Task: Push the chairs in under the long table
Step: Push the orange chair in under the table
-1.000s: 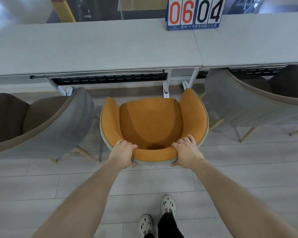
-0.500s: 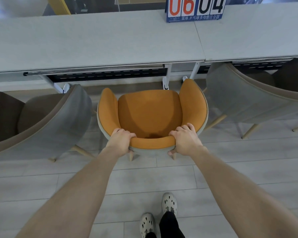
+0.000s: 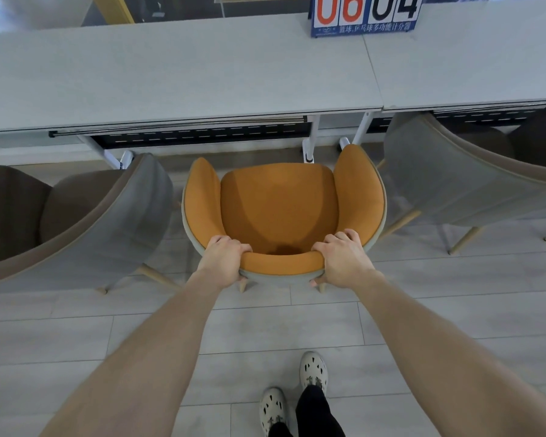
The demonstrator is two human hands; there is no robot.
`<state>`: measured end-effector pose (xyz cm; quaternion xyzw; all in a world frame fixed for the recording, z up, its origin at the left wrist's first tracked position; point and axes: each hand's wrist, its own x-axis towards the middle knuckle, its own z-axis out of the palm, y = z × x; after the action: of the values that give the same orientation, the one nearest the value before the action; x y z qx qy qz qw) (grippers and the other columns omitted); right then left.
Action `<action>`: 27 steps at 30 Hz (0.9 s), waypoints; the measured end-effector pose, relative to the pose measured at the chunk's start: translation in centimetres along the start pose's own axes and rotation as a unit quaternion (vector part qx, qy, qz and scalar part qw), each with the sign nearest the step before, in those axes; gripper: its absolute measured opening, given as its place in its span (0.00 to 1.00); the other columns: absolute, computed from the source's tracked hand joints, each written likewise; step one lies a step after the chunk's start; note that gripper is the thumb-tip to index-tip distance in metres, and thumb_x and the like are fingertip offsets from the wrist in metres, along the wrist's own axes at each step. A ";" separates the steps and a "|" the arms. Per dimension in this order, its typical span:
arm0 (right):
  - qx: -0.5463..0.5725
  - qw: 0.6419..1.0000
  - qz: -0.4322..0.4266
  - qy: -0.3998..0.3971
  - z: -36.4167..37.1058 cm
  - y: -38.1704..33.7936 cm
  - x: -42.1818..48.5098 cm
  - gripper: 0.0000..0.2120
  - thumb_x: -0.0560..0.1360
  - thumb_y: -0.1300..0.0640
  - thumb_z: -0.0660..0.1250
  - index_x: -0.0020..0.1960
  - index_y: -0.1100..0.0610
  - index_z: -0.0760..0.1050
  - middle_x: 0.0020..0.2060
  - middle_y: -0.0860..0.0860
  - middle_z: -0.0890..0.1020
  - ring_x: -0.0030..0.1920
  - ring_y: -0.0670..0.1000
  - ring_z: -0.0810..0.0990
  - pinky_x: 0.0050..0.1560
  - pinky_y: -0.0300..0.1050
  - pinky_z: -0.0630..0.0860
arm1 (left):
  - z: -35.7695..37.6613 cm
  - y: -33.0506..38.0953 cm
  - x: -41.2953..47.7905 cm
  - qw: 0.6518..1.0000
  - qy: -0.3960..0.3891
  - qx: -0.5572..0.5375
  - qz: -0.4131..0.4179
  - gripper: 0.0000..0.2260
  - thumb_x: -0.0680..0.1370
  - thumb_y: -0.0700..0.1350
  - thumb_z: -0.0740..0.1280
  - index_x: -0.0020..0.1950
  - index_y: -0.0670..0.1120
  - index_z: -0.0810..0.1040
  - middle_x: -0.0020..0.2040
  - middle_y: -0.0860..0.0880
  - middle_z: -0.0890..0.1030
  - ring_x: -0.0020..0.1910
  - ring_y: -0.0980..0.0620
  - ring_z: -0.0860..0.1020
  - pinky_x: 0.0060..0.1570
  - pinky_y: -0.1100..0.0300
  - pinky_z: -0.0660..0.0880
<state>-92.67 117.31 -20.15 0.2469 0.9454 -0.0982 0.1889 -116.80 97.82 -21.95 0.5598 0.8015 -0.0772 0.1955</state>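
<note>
**Both hands on orange chair back, chair just short of bench**

Floor (image 3: 76,335): pale grey planks, fills the lower half of the view.

Bench (image 3: 177,74): long, light grey top, runs the full width across the upper part of the view. A seam splits it into 2 sections right of centre. White legs and a dark perforated tray show under the near edge.

Grey chair, left (image 3: 85,222): angled, its back toward the orange chair, pale wooden legs visible. Near the orange chair; contact cannot be told.

Grey chair, right (image 3: 460,181): also angled, its far side reaching under the bench edge.

Orange chair (image 3: 278,206): centred between the 2 grey chairs, seat facing the bench. Armrest tips lie just short of the bench's near edge; the seat is wholly out in the open, not under the top.

Scoreboard (image 3: 364,14): on the bench at the seam, cards reading 06 in red and 04 in black, cut off by the top edge of the view.

Left hand (image 3: 224,260): closed around the left part of the chair's back rim, fingers curled over the top.

Right hand (image 3: 344,257): same grip on the right part of the rim, thumb underneath.

Shoes (image 3: 312,370): 2, white with dark cut-outs, at the bottom edge.
</note>
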 end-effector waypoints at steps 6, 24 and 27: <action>-0.007 1.000 -0.004 0.004 0.7 1.3 -0.1 0.37 0.63 0.22 0.74 0.66 0.40 0.78 0.56 0.46 0.80 0.63 0.54 0.76 0.79 0.61 0.58 | 0.1 1.2 -0.3 1.000 0.008 -0.002 0.002 0.25 0.72 0.59 0.80 0.67 0.60 0.80 0.57 0.55 0.83 0.61 0.48 0.78 0.73 0.48 0.66; -0.007 0.999 0.039 0.026 -0.2 0.3 -2.6 0.45 0.67 0.32 0.78 0.77 0.51 0.70 0.73 0.51 0.75 0.80 0.56 0.66 0.83 0.68 0.50 | -1.8 2.9 -3.3 0.999 0.014 0.030 -0.037 0.37 0.72 0.44 0.79 0.80 0.53 0.70 0.76 0.50 0.75 0.77 0.46 0.70 0.81 0.48 0.60; 0.042 0.996 0.065 0.054 -1.3 1.1 -5.7 0.39 0.75 0.39 0.76 0.79 0.51 0.67 0.80 0.50 0.70 0.83 0.54 0.60 0.83 0.63 0.57 | -3.3 4.6 -4.6 0.999 0.011 0.004 -0.049 0.35 0.73 0.41 0.76 0.79 0.53 0.70 0.76 0.50 0.75 0.76 0.47 0.71 0.78 0.48 0.64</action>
<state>-87.93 116.16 -16.75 0.3209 0.9311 -0.1116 0.1330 -111.87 96.59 -16.65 0.5215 0.8297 -0.0840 0.1807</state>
